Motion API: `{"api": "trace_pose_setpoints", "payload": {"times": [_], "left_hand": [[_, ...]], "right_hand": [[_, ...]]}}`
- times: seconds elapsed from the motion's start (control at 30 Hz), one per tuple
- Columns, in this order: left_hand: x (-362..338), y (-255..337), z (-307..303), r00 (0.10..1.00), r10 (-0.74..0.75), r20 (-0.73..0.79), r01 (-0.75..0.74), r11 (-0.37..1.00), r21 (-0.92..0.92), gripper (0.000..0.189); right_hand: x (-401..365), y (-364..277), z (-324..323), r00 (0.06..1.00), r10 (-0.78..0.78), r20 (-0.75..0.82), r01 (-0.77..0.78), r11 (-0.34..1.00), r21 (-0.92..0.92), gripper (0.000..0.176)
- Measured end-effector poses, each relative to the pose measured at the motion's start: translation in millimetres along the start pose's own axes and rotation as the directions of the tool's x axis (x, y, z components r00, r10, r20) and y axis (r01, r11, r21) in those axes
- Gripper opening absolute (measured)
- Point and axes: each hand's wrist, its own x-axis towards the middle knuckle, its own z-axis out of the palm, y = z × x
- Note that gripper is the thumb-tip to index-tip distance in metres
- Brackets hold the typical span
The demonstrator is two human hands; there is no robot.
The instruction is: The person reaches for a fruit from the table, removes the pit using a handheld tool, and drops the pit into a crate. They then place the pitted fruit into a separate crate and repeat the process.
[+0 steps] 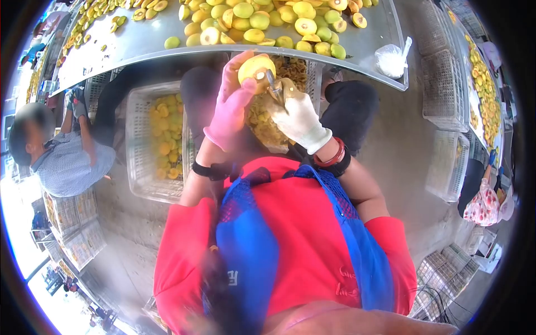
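My left hand, in a pink glove, is closed around a halved yellow fruit, its cut face with the pale pit turned toward my right hand. In a white glove, my right hand grips a small dark metal hand tool, whose tip is right at the cut face; its exact kind is not clear. Both hands are just off the near edge of the metal table. Beneath them, between my knees, a container holds yellowish fruit scraps, partly hidden by my hands.
A heap of whole and cut fruit covers the table ahead. A tied clear plastic bag lies by its right corner. At my left stands a white crate with fruit halves. Stacked crates stand right; co-workers sit on both sides.
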Motion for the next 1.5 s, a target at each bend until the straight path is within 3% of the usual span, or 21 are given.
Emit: {"api": "trace_pose_setpoints", "payload": {"times": [0.13,0.23,0.3,0.53,0.63,0.73,0.8,0.83,0.87,0.93,1.0,1.1,1.2,1.27,1.3,1.4,1.43,1.5], "left_hand": [[0,-9,7,0.995,0.024,-0.099,-0.021,0.999,0.035,0.04],[2,-15,10,0.988,0.046,-0.151,-0.034,0.996,0.086,0.042],[1,-17,15,0.979,0.123,-0.161,-0.087,0.973,0.215,0.045],[-2,-18,22,0.956,0.228,-0.185,-0.164,0.937,0.309,0.049],[-2,-29,18,0.933,0.326,-0.153,-0.21,0.837,0.506,0.052],[-4,-27,18,0.947,0.295,-0.126,-0.197,0.847,0.494,0.056],[-4,-16,22,0.976,0.156,-0.153,-0.109,0.955,0.277,0.059],[-5,-11,22,0.984,0.084,-0.155,-0.058,0.985,0.164,0.06],[-6,-10,20,0.986,0.087,-0.143,-0.062,0.983,0.171,0.061],[-6,-9,16,0.988,0.093,-0.121,-0.07,0.98,0.185,0.062],[-7,-11,17,0.983,0.108,-0.147,-0.077,0.975,0.207,0.064],[-7,-14,16,0.978,0.168,-0.126,-0.136,0.964,0.231,0.064],[-7,-15,16,0.969,0.226,-0.097,-0.196,0.948,0.249,0.064],[-6,-14,18,0.971,0.212,-0.113,-0.181,0.955,0.234,0.064],[-5,-15,19,0.972,0.207,-0.114,-0.177,0.958,0.226,0.065],[-4,-18,15,0.973,0.206,-0.099,-0.181,0.959,0.219,0.065],[-6,-19,12,0.975,0.207,-0.083,-0.183,0.956,0.228,0.064],[-9,-15,13,0.98,0.19,-0.056,-0.171,0.955,0.244,0.062]], "right_hand": [[-4,-1,2,1.0,-0.003,-0.016,0.003,1.0,-0.013,0.022],[-7,-1,1,1.0,-0.004,0.017,0.006,0.994,-0.108,0.026],[-7,2,1,0.999,-0.004,0.045,0.012,0.985,-0.173,0.028],[-1,-8,-3,0.981,0.104,0.162,-0.115,0.992,0.06,0.03],[-3,-9,1,0.987,0.096,0.128,-0.105,0.992,0.064,0.029],[-4,-10,0,0.968,0.145,0.206,-0.18,0.97,0.164,0.025],[-4,-10,-7,0.935,0.149,0.322,-0.244,0.93,0.276,0.02],[-4,-9,-9,0.886,0.23,0.403,-0.367,0.879,0.305,0.018],[-5,-8,-12,0.822,0.3,0.484,-0.486,0.813,0.322,0.016],[-7,-8,-9,0.83,0.279,0.482,-0.46,0.831,0.312,0.014],[-9,-9,-3,0.946,0.069,0.317,-0.148,0.961,0.234,0.014],[-9,-12,-2,0.919,0.138,0.369,-0.263,0.913,0.313,0.015],[-4,-20,-16,0.669,0.408,0.621,-0.666,0.7,0.258,0.016],[-11,-5,-2,0.934,0.118,0.338,-0.187,0.966,0.179,0.014],[-13,-1,3,0.975,-0.085,0.207,0.071,0.995,0.073,0.013],[-12,2,5,0.968,-0.011,0.252,-0.04,0.98,0.196,0.013],[-10,0,2,0.918,0.127,0.375,-0.241,0.93,0.277,0.013],[-7,-9,-11,0.706,0.329,0.627,-0.624,0.706,0.333,0.013]]}}
